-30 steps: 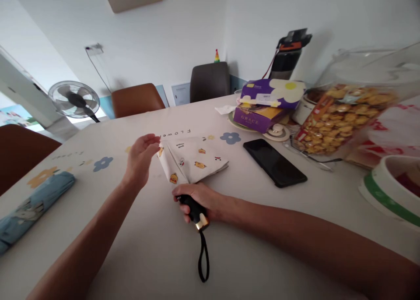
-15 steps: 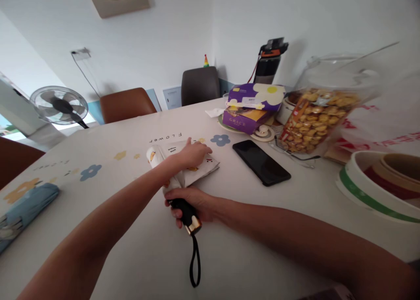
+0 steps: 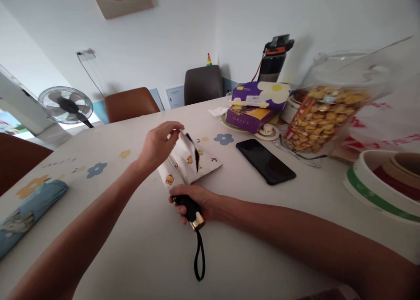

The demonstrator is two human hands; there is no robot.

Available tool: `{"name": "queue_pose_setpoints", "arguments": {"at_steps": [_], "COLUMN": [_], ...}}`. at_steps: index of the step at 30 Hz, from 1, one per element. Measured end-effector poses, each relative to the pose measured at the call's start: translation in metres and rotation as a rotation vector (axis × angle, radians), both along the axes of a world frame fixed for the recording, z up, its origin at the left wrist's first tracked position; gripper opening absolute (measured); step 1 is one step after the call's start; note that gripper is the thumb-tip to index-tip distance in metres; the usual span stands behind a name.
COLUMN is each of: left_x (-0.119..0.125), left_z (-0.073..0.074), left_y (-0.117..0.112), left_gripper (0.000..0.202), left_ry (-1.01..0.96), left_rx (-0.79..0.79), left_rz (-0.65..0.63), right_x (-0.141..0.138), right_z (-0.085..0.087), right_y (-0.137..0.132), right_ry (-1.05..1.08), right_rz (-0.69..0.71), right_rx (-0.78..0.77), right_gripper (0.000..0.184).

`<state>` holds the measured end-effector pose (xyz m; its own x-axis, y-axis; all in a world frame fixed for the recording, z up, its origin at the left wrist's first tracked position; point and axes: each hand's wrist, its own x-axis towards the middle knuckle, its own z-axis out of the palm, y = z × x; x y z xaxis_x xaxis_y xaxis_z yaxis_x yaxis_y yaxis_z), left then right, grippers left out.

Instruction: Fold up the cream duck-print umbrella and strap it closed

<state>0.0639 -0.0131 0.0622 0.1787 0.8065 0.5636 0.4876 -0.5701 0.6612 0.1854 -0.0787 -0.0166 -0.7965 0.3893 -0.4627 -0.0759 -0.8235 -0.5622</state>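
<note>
A folded white umbrella (image 3: 188,162) with small yellow cartoon prints lies across the table in front of me. My right hand (image 3: 193,199) is wrapped round its black handle, which ends in a gold-coloured cap with a black wrist loop (image 3: 199,258) hanging toward me. Above the far part of the umbrella, my left hand (image 3: 162,144) pinches an edge of the canopy cloth between thumb and fingers. That flap stands raised, its dark underside showing. A black phone (image 3: 265,161) lies to the right of the umbrella.
On the left lies a folded blue umbrella (image 3: 31,214). At the right stand purple boxes (image 3: 251,118), a black bottle (image 3: 274,63), a jar of snacks (image 3: 328,116), glasses (image 3: 303,157) and rolls of tape (image 3: 370,190). Chairs (image 3: 131,105) and a fan (image 3: 67,105) are beyond the white table (image 3: 138,256).
My left hand has moved from lying on the canopy up and to the left, lifting a flap of cloth. The right hand keeps its hold on the handle.
</note>
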Motion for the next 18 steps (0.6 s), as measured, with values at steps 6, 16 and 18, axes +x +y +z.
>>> {"name": "queue_pose_setpoints", "arguments": {"at_steps": [6,16,18], "left_x": [-0.050,-0.104,-0.105], "left_z": [-0.001,-0.046,-0.049], "left_y": [-0.042,-0.079,-0.083], "left_gripper": [0.026,0.013,0.010], "left_ry": [-0.159,-0.254,-0.274], "left_rx": [-0.022,-0.130,-0.111], "left_rz": [0.215,0.373,0.391], "right_x": [-0.001,0.004,0.003], "right_z": [-0.002,-0.007,-0.008], "right_y": [-0.002,0.003,0.004], "right_ry": [0.008,0.179,0.214], "right_rz": [-0.057,-0.022,-0.020], "right_rx": [0.017,0.023,0.024], "right_gripper": [0.016,0.049,0.062]}}
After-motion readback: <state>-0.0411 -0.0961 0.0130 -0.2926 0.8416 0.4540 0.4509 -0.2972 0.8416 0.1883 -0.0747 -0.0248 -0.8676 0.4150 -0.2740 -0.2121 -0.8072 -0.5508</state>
